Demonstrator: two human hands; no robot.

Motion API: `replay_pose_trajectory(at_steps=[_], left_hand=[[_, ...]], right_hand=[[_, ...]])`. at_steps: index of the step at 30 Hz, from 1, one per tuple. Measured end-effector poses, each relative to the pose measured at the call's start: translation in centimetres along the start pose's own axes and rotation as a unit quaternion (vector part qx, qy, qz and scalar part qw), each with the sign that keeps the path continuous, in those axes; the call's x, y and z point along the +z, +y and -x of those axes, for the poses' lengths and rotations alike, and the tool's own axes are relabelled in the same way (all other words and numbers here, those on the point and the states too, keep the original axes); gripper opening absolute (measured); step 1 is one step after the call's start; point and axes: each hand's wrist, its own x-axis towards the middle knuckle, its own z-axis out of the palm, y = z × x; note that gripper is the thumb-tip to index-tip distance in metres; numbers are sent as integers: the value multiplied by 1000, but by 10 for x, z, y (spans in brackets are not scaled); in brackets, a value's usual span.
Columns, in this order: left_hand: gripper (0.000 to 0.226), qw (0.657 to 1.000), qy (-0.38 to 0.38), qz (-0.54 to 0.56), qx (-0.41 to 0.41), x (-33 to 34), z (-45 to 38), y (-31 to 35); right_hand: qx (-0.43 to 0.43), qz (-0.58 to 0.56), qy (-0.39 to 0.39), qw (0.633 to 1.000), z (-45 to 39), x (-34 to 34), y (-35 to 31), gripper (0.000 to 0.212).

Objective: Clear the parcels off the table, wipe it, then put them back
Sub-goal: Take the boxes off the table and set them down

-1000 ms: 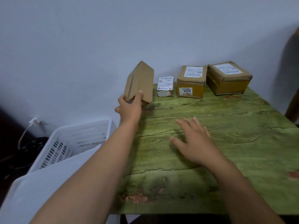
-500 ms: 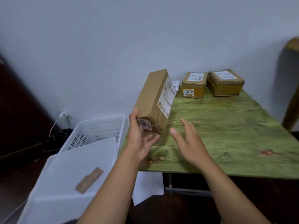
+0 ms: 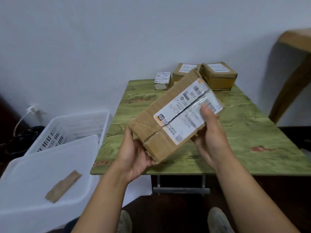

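1. The long brown cardboard parcel with a white shipping label [image 3: 175,115] is held in the air above the near half of the green wood-grain bench [image 3: 252,132], tilted, its far end higher than its near end
2. The left hand [image 3: 134,155] cups the parcel's near lower corner, palm under it and fingers curled round the underside; the right hand [image 3: 210,137] grasps the right long edge, its thumb pressed on the label and its fingers hidden beneath
3. Three more parcels sit at the far edge of the bench by the wall: a small labelled box [image 3: 162,80], a mid-sized brown carton [image 3: 182,72] partly hidden behind the held parcel, and a larger brown carton [image 3: 218,75]
4. To the left of the bench stand a white slatted plastic basket [image 3: 70,130] and a white plastic bin lid [image 3: 38,175] with a strip of brown cardboard [image 3: 63,186] lying on it
5. The parcel looks stiff and fairly light, though worn: its taped seam is split and the glossy tape over the label may be slippery
6. Holding it under the corners or by the long edges, away from the split seam, seems safest
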Motion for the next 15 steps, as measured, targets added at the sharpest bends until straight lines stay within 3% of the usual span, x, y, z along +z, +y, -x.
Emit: replay_pose_trajectory(at_steps=[4,8,11,15], left_hand=[[90,999,-4,-32,20,-13,-6,3],[84,987,-6,-114,112,-13,8,8],[77,977,3,-121,178,-16,24,10],[103,950,-24,-150,274,-33,54,15]], right_hand=[[-12,12,41,999,-6,-7,1,57],[-32,103,36,993,-3,-6,5,36],[-51,205,-12,977,2,-11,6,48],[-93,349,-103,927,20,-14,7,41]])
